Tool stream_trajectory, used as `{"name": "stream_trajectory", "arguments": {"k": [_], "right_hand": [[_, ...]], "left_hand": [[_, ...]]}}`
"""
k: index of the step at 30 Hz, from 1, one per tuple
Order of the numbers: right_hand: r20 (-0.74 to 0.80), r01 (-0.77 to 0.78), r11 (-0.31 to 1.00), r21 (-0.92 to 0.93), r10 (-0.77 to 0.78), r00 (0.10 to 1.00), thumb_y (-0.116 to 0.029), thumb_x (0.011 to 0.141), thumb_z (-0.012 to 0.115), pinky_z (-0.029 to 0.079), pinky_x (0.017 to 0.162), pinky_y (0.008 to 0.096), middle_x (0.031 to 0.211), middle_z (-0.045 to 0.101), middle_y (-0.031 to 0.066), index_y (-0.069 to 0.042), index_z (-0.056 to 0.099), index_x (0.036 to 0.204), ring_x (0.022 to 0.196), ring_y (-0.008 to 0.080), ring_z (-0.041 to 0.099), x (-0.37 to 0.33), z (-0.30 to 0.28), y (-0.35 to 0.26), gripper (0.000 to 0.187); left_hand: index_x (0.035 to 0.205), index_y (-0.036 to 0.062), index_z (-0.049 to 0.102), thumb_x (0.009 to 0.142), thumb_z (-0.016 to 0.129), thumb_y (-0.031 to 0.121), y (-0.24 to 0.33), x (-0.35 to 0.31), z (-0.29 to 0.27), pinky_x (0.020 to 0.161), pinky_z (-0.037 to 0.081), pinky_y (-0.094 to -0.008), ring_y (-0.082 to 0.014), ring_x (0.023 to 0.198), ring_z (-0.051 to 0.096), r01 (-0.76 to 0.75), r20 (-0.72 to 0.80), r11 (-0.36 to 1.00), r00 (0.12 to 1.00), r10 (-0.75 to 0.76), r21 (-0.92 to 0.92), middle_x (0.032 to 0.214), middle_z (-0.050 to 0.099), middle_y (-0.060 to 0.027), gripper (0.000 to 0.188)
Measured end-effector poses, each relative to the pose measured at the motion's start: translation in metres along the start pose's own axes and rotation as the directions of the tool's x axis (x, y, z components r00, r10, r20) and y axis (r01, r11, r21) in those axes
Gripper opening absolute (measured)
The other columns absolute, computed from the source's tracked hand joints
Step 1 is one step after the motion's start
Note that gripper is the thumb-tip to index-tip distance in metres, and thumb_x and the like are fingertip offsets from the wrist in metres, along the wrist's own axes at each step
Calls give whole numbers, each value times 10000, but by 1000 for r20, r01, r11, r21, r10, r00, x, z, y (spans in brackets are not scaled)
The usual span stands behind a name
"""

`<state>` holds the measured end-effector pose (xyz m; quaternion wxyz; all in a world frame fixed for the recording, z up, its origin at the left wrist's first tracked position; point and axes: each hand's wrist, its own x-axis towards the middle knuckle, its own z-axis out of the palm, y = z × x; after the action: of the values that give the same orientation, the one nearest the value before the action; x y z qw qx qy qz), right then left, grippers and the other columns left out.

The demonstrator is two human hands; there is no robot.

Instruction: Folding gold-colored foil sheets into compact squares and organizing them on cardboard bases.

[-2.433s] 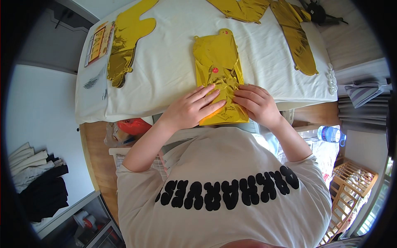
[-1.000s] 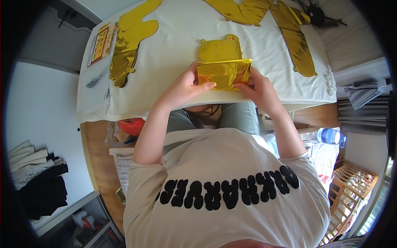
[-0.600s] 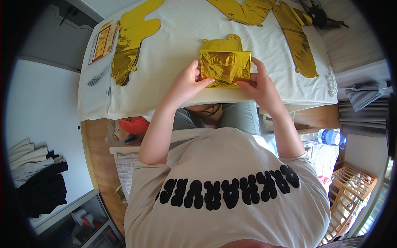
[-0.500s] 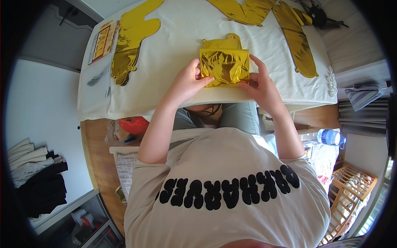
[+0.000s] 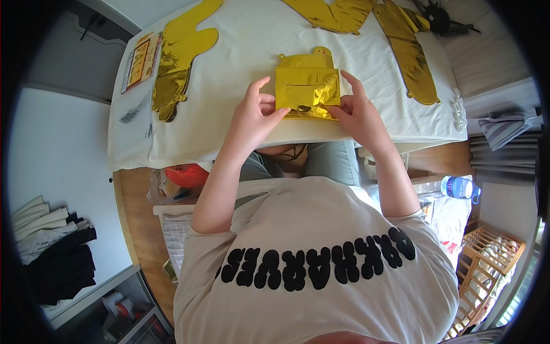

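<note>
A gold foil balloon (image 5: 306, 94), folded into a flat rectangle, lies near the front edge of the white-covered table. A narrower part with a rounded tab sticks out past its far side. My left hand (image 5: 252, 114) pinches the near left corner, thumb on top and index finger raised off the foil. At the near right corner my right hand (image 5: 362, 117) grips it, with the thumb pressed on the foil and the index finger stretched up beside the right edge. Fingers under the foil are partly hidden.
Flat gold foil balloons lie to the left (image 5: 183, 51), at the back (image 5: 338, 17) and to the right (image 5: 408, 51). A printed sheet (image 5: 137, 66) and a clear plastic bag (image 5: 137, 114) are at the left edge. A black device (image 5: 440, 20) sits back right; a blue bottle (image 5: 458, 188) stands lower right.
The crumpled top layer of the folded balloon now lies flatter and smoother. Both hands have shifted slightly left with it, and my left index finger has lifted away from its edge.
</note>
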<state>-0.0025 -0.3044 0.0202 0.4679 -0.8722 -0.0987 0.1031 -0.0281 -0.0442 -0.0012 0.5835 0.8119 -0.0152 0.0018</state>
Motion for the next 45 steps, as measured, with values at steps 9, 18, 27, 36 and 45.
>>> {"name": "stream_trajectory", "arguments": {"k": [9, 18, 27, 36, 45], "right_hand": [[-20, 3, 1000, -16, -3, 1000, -77, 983, 696, 528, 761, 313, 885, 725, 124, -108, 276, 1629, 783, 165, 659, 4, 3, -2, 771], [16, -50, 998, -37, 51, 999, -78, 968, 705, 502, 733, 339, 840, 699, 107, -121, 304, 1603, 745, 180, 618, 11, 2, -9, 752], [35, -67, 997, -40, 69, 997, -65, 965, 705, 511, 737, 333, 869, 724, 118, -114, 309, 1600, 753, 184, 641, 12, 0, -11, 750], [-9, -93, 995, 25, 94, 996, -52, 954, 718, 525, 765, 319, 931, 728, 126, -88, 318, 1599, 764, 166, 652, 9, 0, -13, 760], [-144, 508, 670, -542, -669, 729, -61, 851, 808, 549, 868, 367, 1144, 724, 74, -69, 742, 1186, 1053, 251, 695, -24, 12, 15, 341]], "left_hand": [[1513, 40, 429, 909, 810, 98, 5, -9, 4, 772, 599, -339, -222, 870, 758, -40, -65, 977, 996, 55, 212, 979, 738, -127, 717], [1429, 68, 571, 954, 726, 117, -9, -39, 31, 931, 563, -401, -243, 1125, 686, -272, -117, 604, 844, 524, 750, 1387, 585, -133, 502], [1518, 35, 495, 949, 693, 496, -17, -52, 50, 1195, 379, -549, -307, 1502, 440, -462, 252, 427, 850, 463, 777, 1570, 514, -143, 758], [1482, 47, 536, 928, 722, 491, -16, -52, 53, 1158, 426, -549, -326, 1462, 482, -459, 229, 448, 848, 477, 767, 1533, 541, -159, 734], [1460, 49, 555, 916, 735, 486, -15, -49, 50, 1164, 415, -559, -342, 1450, 486, -473, 229, 494, 850, 475, 730, 1536, 539, -155, 721]]}}
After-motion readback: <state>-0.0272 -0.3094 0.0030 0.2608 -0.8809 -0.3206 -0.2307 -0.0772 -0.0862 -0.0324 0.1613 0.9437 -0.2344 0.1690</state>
